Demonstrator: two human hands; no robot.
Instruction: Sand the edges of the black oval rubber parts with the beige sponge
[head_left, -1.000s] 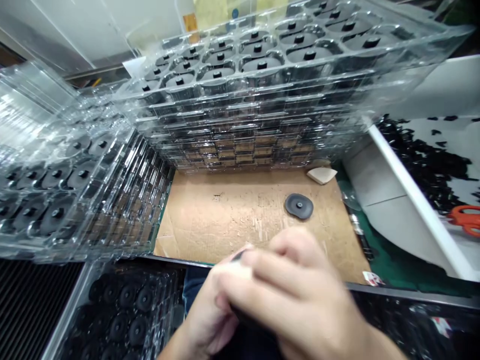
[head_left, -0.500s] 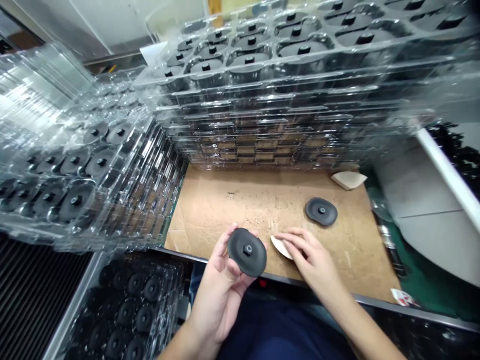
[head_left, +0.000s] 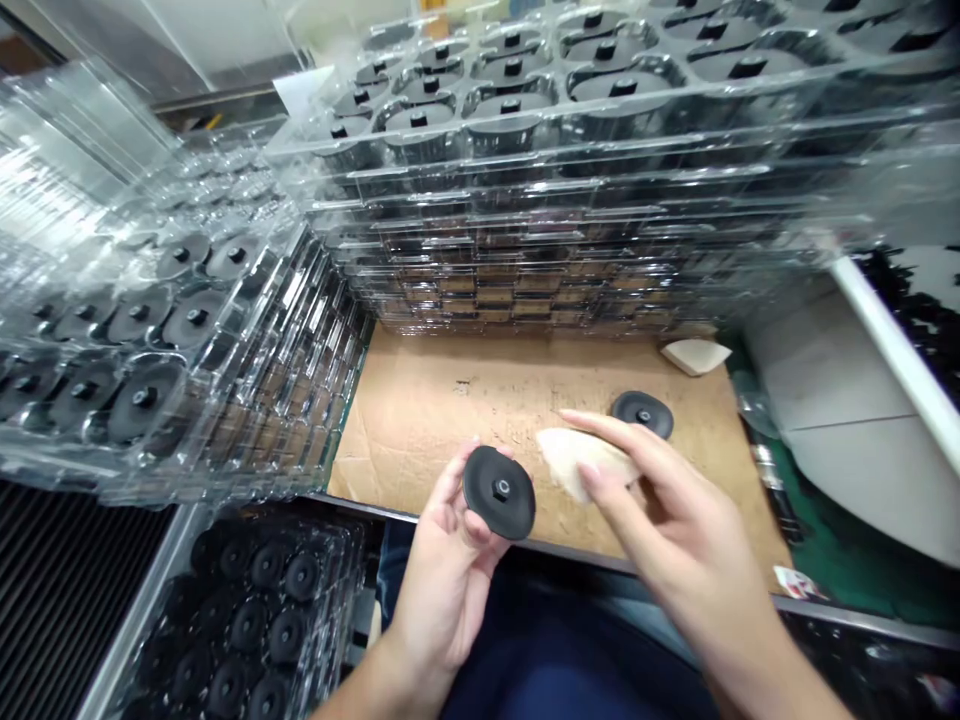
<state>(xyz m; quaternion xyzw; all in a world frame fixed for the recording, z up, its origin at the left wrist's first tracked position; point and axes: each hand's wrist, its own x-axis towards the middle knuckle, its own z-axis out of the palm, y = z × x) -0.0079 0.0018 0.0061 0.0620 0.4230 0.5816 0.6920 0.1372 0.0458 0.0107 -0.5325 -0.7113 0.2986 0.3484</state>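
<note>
My left hand [head_left: 450, 560] grips a black oval disc [head_left: 499, 492] by its edges, its flat face with a small central metal-ringed stub turned up toward me. In my right hand [head_left: 675, 510] is a cream-white wedge-shaped pad [head_left: 581, 460], pinched between thumb and fingers just right of the disc and apart from it. A second black oval disc [head_left: 643, 412] lies on the cardboard [head_left: 420, 410] behind my right fingers, which cover part of its edge.
Tall stacks of clear plastic trays [head_left: 510, 240] filled with black discs stand at the back and on the left [head_left: 255, 360]. Another tray of discs [head_left: 247, 620] sits lower left. A second cream wedge [head_left: 696, 355] lies at the cardboard's far right corner, near a grey-white bin [head_left: 847, 400].
My right hand has picked the cream wedge pad up off the cardboard and raised it beside the disc. My left hand holds the disc almost where it was, tilted slightly.
</note>
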